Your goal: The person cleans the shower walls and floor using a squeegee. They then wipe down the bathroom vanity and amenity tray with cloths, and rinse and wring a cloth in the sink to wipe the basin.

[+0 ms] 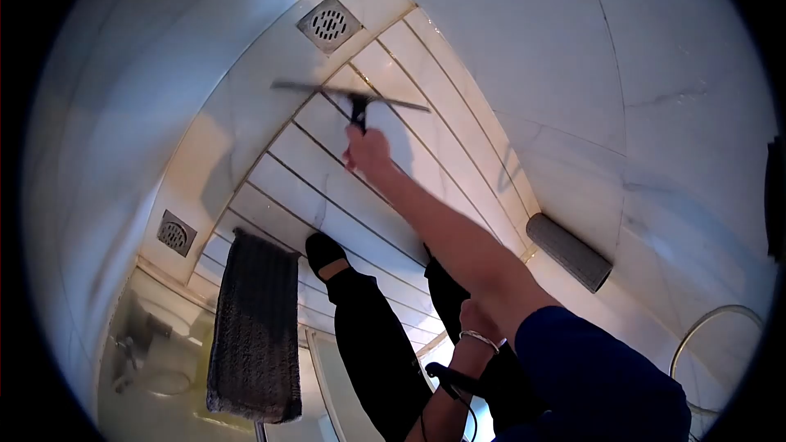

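Note:
My right hand (368, 151) is closed around the black handle of a squeegee (359, 105). The arm reaches forward from a dark blue sleeve. The squeegee's long thin blade spans the pale tiled floor (327, 168), slightly blurred; whether it touches the tiles I cannot tell. My left hand (478, 321) is close to my right elbow, partly hidden behind the right arm, and its fingers do not show. A light bracelet (480, 339) circles that wrist. Beside the left forearm is a black object with a thin cable (453, 378), whose kind is unclear.
One square drain (329, 24) lies ahead of the squeegee, another (176, 233) at left. A dark grey towel (258, 327) hangs lower left. My shoe (325, 254) stands on the tiles. A dark grey cylinder (569, 251) lies along the right wall, near a curved metal hoop (696, 331).

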